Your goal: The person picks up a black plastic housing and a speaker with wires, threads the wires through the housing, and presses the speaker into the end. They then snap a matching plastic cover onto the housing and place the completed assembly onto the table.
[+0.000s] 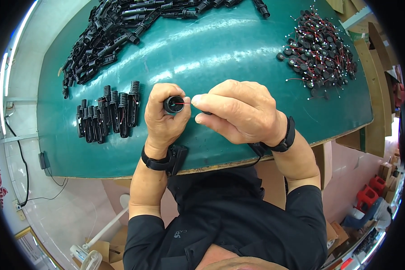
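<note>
My left hand [165, 118] is closed around a black tubular plastic housing [173, 104], its round open end facing up toward me. A thin red wire [182, 103] runs from the mouth of that housing to the fingertips of my right hand [240, 111]. Between the right thumb and fingers a small black round part [206, 113] shows in part; most of it is hidden. The two hands are close together above the green table [220, 54], near its front edge. Left of them, several black housings [108, 110] lie side by side in a row.
A large heap of black housings [105, 38] covers the far left of the table. Small black round parts with red wires [317, 51] are piled at the far right. Cardboard boxes [375, 85] stand beyond the right edge; red stools [371, 192] are on the floor.
</note>
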Demonstrator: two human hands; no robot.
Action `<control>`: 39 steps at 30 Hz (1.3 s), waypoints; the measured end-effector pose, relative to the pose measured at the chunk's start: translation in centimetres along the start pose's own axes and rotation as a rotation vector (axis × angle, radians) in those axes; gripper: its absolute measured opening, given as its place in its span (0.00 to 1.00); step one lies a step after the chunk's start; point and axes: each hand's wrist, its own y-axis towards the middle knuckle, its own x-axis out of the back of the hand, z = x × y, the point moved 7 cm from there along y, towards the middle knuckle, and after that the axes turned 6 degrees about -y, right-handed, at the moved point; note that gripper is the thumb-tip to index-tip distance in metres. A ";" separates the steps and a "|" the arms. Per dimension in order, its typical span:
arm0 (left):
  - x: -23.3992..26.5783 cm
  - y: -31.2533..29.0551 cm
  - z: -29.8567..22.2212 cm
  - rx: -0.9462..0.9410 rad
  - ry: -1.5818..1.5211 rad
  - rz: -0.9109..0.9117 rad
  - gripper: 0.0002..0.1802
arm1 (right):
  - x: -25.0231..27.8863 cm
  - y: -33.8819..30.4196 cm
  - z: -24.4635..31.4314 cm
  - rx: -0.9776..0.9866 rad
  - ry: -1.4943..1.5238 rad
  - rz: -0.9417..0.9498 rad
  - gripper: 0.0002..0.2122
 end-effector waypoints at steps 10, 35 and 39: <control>-0.4 0.0 -0.3 0.148 0.014 0.004 0.25 | -1.3 0.0 -1.7 -0.133 -0.037 0.064 0.16; 1.1 -1.0 0.4 0.233 0.211 0.145 0.30 | -4.1 -2.3 -5.7 -0.709 0.261 0.225 0.12; 1.4 -0.6 0.1 0.205 0.219 0.131 0.29 | -3.9 -1.4 -4.5 -0.442 0.072 0.239 0.13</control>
